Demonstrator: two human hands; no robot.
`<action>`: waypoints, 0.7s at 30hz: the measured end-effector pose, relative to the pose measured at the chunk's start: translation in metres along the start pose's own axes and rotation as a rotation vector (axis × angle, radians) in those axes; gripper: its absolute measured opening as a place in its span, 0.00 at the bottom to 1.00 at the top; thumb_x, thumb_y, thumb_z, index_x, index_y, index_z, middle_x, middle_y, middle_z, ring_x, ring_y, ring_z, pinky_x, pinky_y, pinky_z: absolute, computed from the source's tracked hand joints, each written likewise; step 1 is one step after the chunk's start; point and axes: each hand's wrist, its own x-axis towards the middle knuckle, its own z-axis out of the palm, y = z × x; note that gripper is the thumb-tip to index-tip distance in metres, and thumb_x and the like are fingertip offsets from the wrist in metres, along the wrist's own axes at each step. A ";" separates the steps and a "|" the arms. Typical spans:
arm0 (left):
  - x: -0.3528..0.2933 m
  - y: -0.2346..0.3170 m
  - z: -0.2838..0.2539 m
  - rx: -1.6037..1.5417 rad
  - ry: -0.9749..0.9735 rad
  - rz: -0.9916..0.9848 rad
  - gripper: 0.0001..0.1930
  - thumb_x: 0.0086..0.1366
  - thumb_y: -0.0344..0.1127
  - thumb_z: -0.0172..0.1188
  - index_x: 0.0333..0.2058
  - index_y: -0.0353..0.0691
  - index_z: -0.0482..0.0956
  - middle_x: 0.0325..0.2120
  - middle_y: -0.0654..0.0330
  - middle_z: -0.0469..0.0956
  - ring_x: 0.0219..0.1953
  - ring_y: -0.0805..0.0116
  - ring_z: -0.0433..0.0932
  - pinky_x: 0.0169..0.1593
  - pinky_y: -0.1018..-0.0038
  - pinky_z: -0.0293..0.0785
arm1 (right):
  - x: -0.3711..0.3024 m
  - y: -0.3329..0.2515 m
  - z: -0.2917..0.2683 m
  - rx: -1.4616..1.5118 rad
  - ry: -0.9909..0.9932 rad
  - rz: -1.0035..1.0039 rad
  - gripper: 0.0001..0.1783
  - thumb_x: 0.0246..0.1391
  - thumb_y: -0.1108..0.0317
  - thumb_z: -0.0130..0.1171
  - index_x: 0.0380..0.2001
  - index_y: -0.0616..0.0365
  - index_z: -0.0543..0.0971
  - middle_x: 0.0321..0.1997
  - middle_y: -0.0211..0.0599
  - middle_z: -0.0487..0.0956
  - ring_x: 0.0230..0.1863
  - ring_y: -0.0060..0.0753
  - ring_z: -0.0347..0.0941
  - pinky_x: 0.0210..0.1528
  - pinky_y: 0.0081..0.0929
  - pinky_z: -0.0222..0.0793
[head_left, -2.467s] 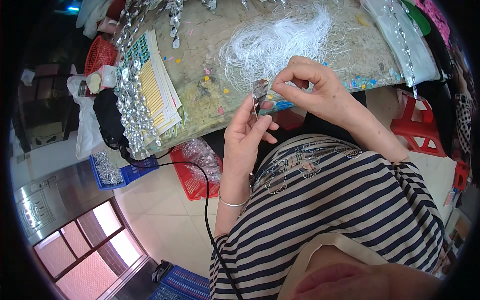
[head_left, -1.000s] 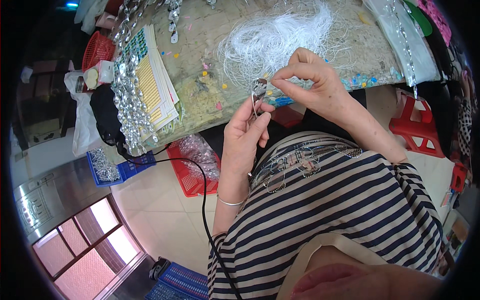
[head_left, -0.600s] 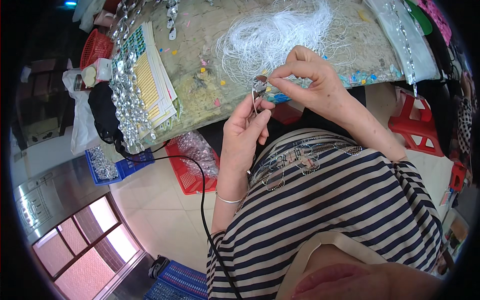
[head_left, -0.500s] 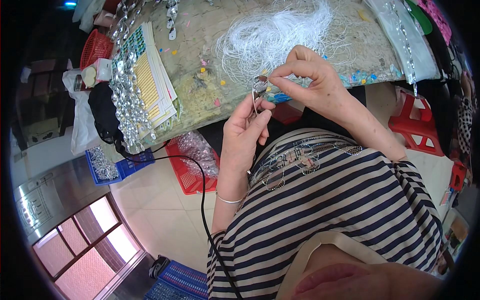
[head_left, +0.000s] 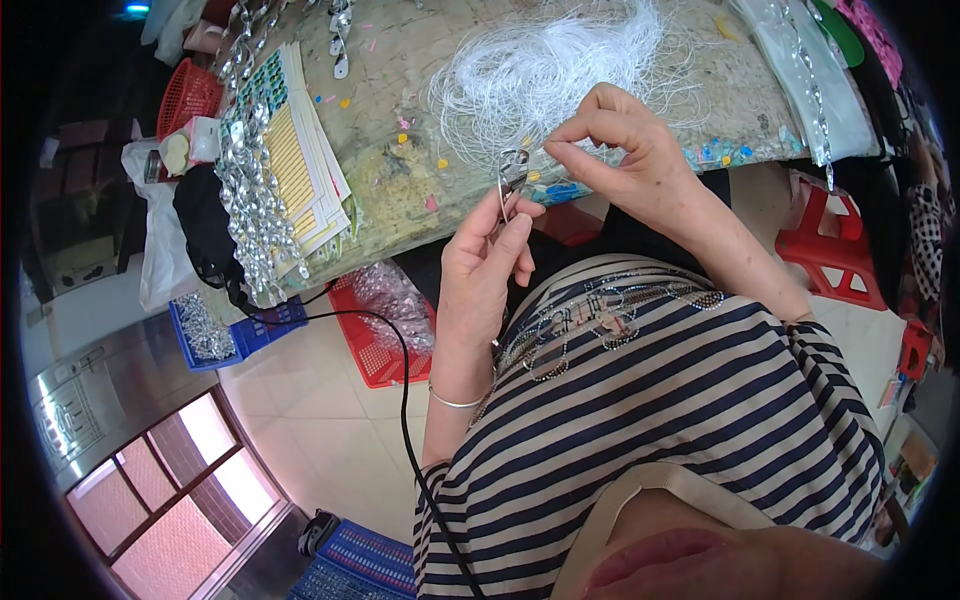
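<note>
My left hand is closed over the table's near edge, thumb and fingers pinching the lower end of a shiny silver, mirror-like piece. A thin pale strand runs down along that piece into the fingers. Just to the right and slightly higher, my right hand pinches thumb and forefinger together, a small gap away from the piece. What sits between those fingertips is too fine to make out. Beyond both hands a loose, tangled heap of white thread spreads over the worn table.
Strands of silver faceted pieces lie beside stacked printed sheets at left. A red basket stands at the far left, and red and blue crates sit below. A red stool is at right. A black cable hangs near my left arm.
My right fingertips have drawn back from the silver piece, opening a gap between them. My left hand has shifted slightly left and keeps its hold.
</note>
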 end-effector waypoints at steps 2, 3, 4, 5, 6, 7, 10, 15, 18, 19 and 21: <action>-0.002 0.002 0.003 0.018 0.043 0.001 0.16 0.66 0.30 0.52 0.51 0.31 0.70 0.40 0.59 0.76 0.23 0.82 0.67 0.23 0.85 0.64 | -0.002 0.000 0.001 0.036 -0.004 0.050 0.04 0.48 0.73 0.63 0.30 0.58 0.81 0.26 0.29 0.70 0.29 0.22 0.65 0.32 0.19 0.60; -0.002 0.002 0.003 0.019 0.042 0.002 0.16 0.66 0.30 0.52 0.51 0.31 0.70 0.40 0.59 0.76 0.23 0.82 0.67 0.23 0.85 0.64 | -0.001 0.000 0.000 0.036 -0.003 0.049 0.04 0.48 0.73 0.63 0.30 0.58 0.81 0.26 0.29 0.70 0.29 0.22 0.65 0.32 0.19 0.60; -0.002 0.002 0.002 0.026 0.030 0.003 0.16 0.66 0.30 0.52 0.52 0.31 0.70 0.40 0.59 0.76 0.23 0.82 0.67 0.23 0.85 0.64 | -0.001 -0.001 0.000 0.022 0.003 0.060 0.03 0.47 0.71 0.63 0.28 0.56 0.81 0.26 0.31 0.71 0.30 0.28 0.68 0.33 0.23 0.63; -0.001 0.001 0.001 0.032 0.017 0.003 0.17 0.66 0.30 0.52 0.52 0.31 0.70 0.40 0.59 0.76 0.23 0.82 0.67 0.23 0.85 0.64 | 0.000 -0.001 0.000 0.007 0.009 0.071 0.03 0.47 0.69 0.62 0.26 0.55 0.80 0.26 0.34 0.73 0.31 0.34 0.71 0.33 0.28 0.65; -0.001 0.000 0.000 0.032 0.017 0.004 0.17 0.66 0.30 0.52 0.52 0.31 0.70 0.40 0.59 0.76 0.23 0.82 0.67 0.23 0.85 0.64 | -0.001 0.000 0.001 0.006 0.010 0.070 0.03 0.47 0.69 0.62 0.26 0.55 0.80 0.26 0.34 0.73 0.31 0.34 0.71 0.33 0.28 0.65; -0.001 -0.001 -0.001 0.030 0.014 0.000 0.17 0.66 0.30 0.53 0.52 0.33 0.70 0.39 0.62 0.76 0.23 0.84 0.67 0.23 0.87 0.64 | -0.002 0.001 0.001 0.008 0.009 0.078 0.03 0.47 0.69 0.62 0.26 0.55 0.80 0.26 0.34 0.73 0.32 0.34 0.71 0.33 0.28 0.65; -0.002 0.000 -0.001 0.031 0.014 -0.002 0.17 0.66 0.31 0.54 0.53 0.34 0.70 0.38 0.65 0.75 0.23 0.86 0.67 0.24 0.88 0.65 | -0.001 -0.001 0.000 0.016 0.002 0.098 0.03 0.47 0.69 0.62 0.27 0.55 0.80 0.26 0.34 0.73 0.32 0.34 0.71 0.33 0.27 0.66; -0.001 0.000 0.001 0.037 0.052 0.001 0.17 0.66 0.29 0.52 0.52 0.32 0.70 0.40 0.59 0.76 0.23 0.83 0.66 0.23 0.86 0.63 | -0.003 0.004 0.001 0.025 -0.002 0.064 0.03 0.49 0.71 0.62 0.29 0.57 0.81 0.27 0.27 0.69 0.29 0.20 0.64 0.31 0.18 0.59; 0.000 -0.002 0.000 0.040 0.050 0.003 0.17 0.65 0.29 0.53 0.52 0.32 0.70 0.40 0.60 0.76 0.23 0.83 0.66 0.23 0.86 0.63 | -0.004 0.004 0.001 0.032 0.003 0.057 0.03 0.49 0.72 0.62 0.29 0.57 0.80 0.26 0.28 0.69 0.29 0.20 0.64 0.31 0.19 0.59; 0.000 -0.002 0.000 0.039 0.054 0.002 0.17 0.65 0.29 0.53 0.52 0.32 0.70 0.40 0.60 0.76 0.23 0.83 0.67 0.24 0.86 0.63 | -0.004 0.004 0.002 0.030 0.003 0.050 0.03 0.49 0.72 0.62 0.29 0.57 0.80 0.26 0.28 0.70 0.29 0.20 0.64 0.30 0.19 0.59; 0.000 -0.002 0.001 0.038 0.057 -0.001 0.17 0.65 0.28 0.54 0.53 0.33 0.70 0.40 0.60 0.76 0.23 0.83 0.67 0.24 0.86 0.64 | -0.004 0.002 0.002 0.029 0.002 0.043 0.03 0.49 0.72 0.62 0.29 0.58 0.80 0.26 0.28 0.70 0.29 0.21 0.64 0.30 0.19 0.59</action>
